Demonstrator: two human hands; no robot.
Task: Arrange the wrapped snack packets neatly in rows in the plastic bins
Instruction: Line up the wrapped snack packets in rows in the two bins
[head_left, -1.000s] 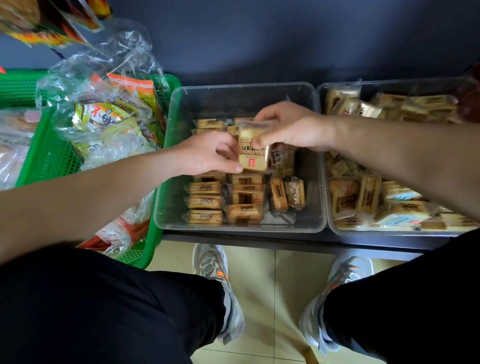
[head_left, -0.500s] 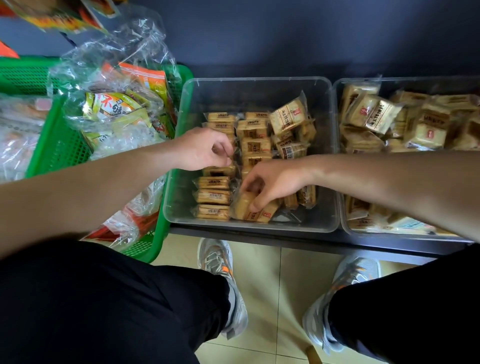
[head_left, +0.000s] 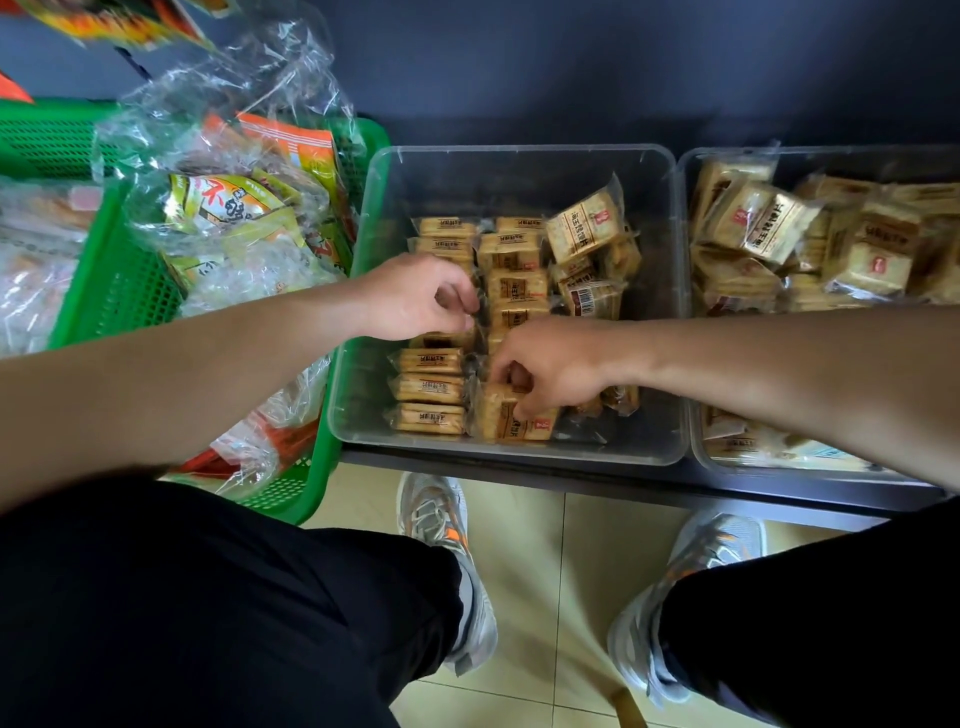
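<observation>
Snack packets (head_left: 514, 286) in the middle bin (head_left: 519, 151) are partly hidden by the person's two hands, so some of the rows cannot be seen. The left hand (head_left: 415, 296) is over the left row with its fingers (head_left: 460, 283) curled in, and it is hard to tell if they hold anything. The right hand (head_left: 556, 364) is at the front of the bin. Its fingers and thumb pinch the front packet (head_left: 498, 415), which sits tilted, just beside the left row. The right bin (head_left: 831, 153) is cut off at the picture's edge, and the right arm covers part of it. The words on the packets in the rows are too small to read.

The middle bin is clear plastic and stands on a dark table (head_left: 571, 480). Inside it, packets stand on their sides in two rows, side by side, going from front to back. A few loose packets (head_left: 584, 228) lean in a heap at the back right. The right bin stands right beside the middle bin and holds a messy pile (head_left: 753, 218) of the same packets. To the left, a green basket (head_left: 119, 291) holds clear bags (head_left: 223, 208) with bigger snack bags inside.

Each packet is small and square, pale yellow-brown, in a shiny see-through wrapper with a dark label and a small red mark
</observation>
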